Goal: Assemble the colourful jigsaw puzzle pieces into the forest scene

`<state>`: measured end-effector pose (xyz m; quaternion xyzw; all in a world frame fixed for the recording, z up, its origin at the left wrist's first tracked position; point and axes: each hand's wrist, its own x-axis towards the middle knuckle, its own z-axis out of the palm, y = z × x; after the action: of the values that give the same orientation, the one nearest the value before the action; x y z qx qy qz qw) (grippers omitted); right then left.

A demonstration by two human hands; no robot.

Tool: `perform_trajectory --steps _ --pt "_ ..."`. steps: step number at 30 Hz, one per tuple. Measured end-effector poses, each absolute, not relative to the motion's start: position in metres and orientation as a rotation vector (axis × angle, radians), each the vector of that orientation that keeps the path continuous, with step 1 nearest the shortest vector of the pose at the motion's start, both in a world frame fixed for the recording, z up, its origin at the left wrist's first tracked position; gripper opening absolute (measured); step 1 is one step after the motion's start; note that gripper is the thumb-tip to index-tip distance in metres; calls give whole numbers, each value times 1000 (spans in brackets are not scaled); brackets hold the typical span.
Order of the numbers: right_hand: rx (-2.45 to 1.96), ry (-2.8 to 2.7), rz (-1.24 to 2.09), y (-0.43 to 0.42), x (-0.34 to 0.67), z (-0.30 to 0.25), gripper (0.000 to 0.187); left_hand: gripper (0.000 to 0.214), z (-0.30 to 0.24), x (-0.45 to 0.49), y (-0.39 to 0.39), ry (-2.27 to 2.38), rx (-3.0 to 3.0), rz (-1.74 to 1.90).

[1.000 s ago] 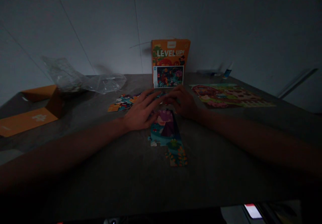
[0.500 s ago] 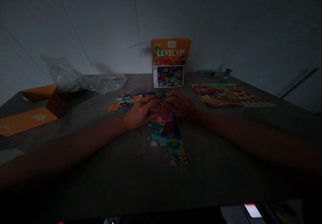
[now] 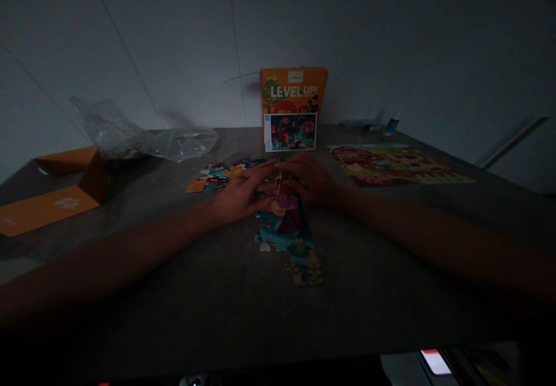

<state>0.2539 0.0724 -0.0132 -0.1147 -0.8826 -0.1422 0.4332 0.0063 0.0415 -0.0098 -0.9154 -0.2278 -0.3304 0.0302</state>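
A partly joined jigsaw puzzle (image 3: 286, 224) lies on the table in front of me, a narrow strip with a purple figure, teal ground and orange leaves. My left hand (image 3: 245, 192) rests at its upper left, fingers stretched and apart over the puzzle's far end. From the other side my right hand (image 3: 310, 180) reaches over the same end, its fingers spread and slightly bent, tips touching the pieces. White piece edges show between the two hands. Behind my left hand is a heap of loose puzzle pieces (image 3: 217, 175). The fingers hide part of the strip's far end.
An orange puzzle box (image 3: 293, 88) stands at the back, a picture card (image 3: 290, 132) leaning against it. A finished farm puzzle (image 3: 395, 166) lies right, near a small blue-labelled tube (image 3: 392, 125). Left are a clear plastic bag (image 3: 178, 143) and an open orange box (image 3: 52, 206).
My fingers have flattened and shifted slightly over the puzzle's far end, baring white piece edges between the hands. The puzzle strip stays in place.
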Motion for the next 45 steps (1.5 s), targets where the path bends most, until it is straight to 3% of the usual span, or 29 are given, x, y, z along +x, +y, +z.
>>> perform_trajectory --steps 12,25,45 --pt "-304 -2211 -416 80 251 -24 37 77 -14 8 48 -907 -3055 -1092" --pt "-484 -2417 -90 75 257 -20 43 24 -9 9 50 -1182 -2771 -1368" --pt "-615 -2490 53 78 257 -18 44 19 -6 10 54 -1347 -2780 -1169"
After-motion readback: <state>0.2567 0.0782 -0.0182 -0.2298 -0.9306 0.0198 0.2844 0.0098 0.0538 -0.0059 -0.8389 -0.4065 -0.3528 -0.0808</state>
